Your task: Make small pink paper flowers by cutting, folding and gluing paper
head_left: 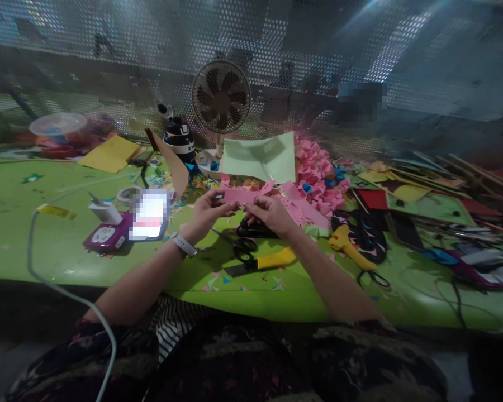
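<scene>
A small strip of pink paper (pixel 240 196) is stretched between my two hands above the green table. My left hand (pixel 209 211), with a pale band on its wrist, pinches the strip's left end. At the other end my right hand (pixel 272 213) grips it between thumb and fingers. Below the hands lie black-handled scissors (pixel 245 248) and a yellow-handled cutter (pixel 276 258). A black object (pixel 255 229), perhaps a stapler, is partly hidden behind my right hand. Just beyond, a heap of folded pink paper pieces (pixel 314 162) rises beside a pale green sheet (pixel 260 159).
A lit phone (pixel 151 215) lies left, near a purple power box (pixel 109 234) with a white charger (pixel 104 212). A fan (pixel 221 97) and dark flask (pixel 179 139) stand behind. A yellow glue gun (pixel 352 248) sits right. A cable (pixel 31 245) hangs over the table's front edge.
</scene>
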`<state>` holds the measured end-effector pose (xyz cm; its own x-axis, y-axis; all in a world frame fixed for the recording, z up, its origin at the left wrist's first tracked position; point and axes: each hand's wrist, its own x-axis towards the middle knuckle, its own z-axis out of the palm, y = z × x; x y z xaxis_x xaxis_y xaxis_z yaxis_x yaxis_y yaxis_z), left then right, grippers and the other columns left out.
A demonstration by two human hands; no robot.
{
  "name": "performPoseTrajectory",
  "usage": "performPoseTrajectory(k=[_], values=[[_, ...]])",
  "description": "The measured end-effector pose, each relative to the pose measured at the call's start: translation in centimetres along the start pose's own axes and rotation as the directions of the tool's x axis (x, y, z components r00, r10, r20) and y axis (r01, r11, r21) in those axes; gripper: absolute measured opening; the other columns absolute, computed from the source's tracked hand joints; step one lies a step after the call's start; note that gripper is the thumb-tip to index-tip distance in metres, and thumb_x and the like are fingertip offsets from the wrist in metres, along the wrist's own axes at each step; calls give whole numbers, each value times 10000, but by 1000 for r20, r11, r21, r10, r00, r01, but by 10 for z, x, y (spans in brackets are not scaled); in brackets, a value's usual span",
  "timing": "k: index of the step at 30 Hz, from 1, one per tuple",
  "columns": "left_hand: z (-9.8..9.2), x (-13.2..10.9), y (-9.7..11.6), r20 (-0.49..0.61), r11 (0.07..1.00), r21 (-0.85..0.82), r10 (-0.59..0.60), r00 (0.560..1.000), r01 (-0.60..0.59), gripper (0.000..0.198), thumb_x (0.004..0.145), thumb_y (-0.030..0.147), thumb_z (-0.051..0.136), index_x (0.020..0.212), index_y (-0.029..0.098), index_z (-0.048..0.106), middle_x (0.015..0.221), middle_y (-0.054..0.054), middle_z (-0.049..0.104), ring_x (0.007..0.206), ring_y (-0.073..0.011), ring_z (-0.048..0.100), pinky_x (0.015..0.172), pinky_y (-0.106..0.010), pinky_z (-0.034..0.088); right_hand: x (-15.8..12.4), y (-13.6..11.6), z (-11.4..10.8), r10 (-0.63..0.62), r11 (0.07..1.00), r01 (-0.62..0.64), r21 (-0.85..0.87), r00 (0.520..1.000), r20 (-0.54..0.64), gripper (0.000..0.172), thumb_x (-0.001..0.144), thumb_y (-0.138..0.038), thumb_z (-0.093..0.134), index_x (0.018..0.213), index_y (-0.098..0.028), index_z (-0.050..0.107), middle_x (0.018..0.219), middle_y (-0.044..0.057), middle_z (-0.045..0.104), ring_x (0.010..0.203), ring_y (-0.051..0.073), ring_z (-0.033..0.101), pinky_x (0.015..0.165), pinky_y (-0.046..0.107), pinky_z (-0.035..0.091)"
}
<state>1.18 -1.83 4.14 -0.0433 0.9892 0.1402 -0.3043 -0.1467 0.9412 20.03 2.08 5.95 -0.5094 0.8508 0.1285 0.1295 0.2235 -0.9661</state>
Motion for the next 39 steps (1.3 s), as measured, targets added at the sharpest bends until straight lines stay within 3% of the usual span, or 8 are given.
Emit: performPoseTrajectory(k=[11, 17, 21, 27, 30, 34, 36, 39], values=[[-9, 4, 8, 134, 994, 109, -26, 991, 11, 637, 601, 279, 893, 1170, 118, 654, 846, -72, 761, 716, -159, 716, 692, -276, 578, 0, 1, -4, -19, 998, 21, -62, 999, 39, 465, 723, -595, 748, 652, -187, 535, 627, 22, 693, 519, 125, 644, 517, 237, 505], [-25, 14, 11, 29, 994, 105, 7, 1000, -10, 591, 589, 337, 906, 1094, 124, 684, 781, -72, 764, 715, -165, 725, 717, -277, 578, 5, -3, -18, -38, 999, 37, -15, 996, -84, 466, 680, -604, 772, 663, -177, 587, 629, 28, 699, 487, 111, 615, 472, 223, 465], [-15, 9, 11, -9, 998, 36, -43, 999, 43, 492, 628, 403, 883, 1027, 165, 719, 906, -76, 775, 847, -182, 739, 754, -273, 584, 3, -4, -9, -4, 999, 11, 53, 990, -144, 435, 705, -576, 760, 733, -164, 625, 731, 59, 742, 526, 105, 651, 443, 185, 423], [3, 2, 6, -41, 992, -114, -57, 998, 52, 398, 583, 470, 893, 747, 159, 707, 746, -1, 733, 683, -108, 683, 747, -239, 590, -6, -3, 17, 33, 997, -36, 62, 998, 48, 329, 798, -496, 687, 785, -169, 650, 798, 68, 755, 595, 134, 690, 508, 223, 502], [-4, 5, 5, -37, 982, -163, -101, 994, 93, 381, 601, 435, 895, 771, 159, 695, 673, 12, 695, 606, -90, 650, 672, -218, 580, -10, -8, 11, -80, 990, 84, -109, 996, 38, 201, 822, -375, 665, 866, -179, 666, 813, 57, 739, 638, 151, 675, 596, 282, 544], [-12, 8, 5, 70, 958, -159, -229, 971, 238, 296, 668, 340, 872, 769, 133, 685, 641, -12, 675, 559, -87, 629, 618, -212, 572, -11, -14, -3, -426, 830, 373, -415, 904, -40, 309, 820, -239, 664, 1128, -223, 661, 1133, 88, 688, 967, 203, 660, 817, 358, 559], [-12, 7, 5, 132, 937, -128, -308, 942, 324, 264, 674, 277, 867, 782, 108, 695, 658, -34, 683, 567, -96, 635, 596, -209, 567, -9, -12, -6, -558, 723, 514, -463, 828, 48, 265, 862, -232, 646, 1122, -259, 684, 1225, 79, 652, 1137, 220, 607, 958, 412, 521], [-11, 6, 4, 159, 914, -128, -365, 917, 386, 234, 680, 231, 859, 789, 88, 709, 675, -38, 681, 595, -93, 637, 575, -180, 546, -5, -5, -3, -657, 593, 646, -481, 733, 174, 137, 916, -244, 618, 980, -264, 737, 1233, 72, 653, 1198, 220, 583, 1040, 449, 474]])
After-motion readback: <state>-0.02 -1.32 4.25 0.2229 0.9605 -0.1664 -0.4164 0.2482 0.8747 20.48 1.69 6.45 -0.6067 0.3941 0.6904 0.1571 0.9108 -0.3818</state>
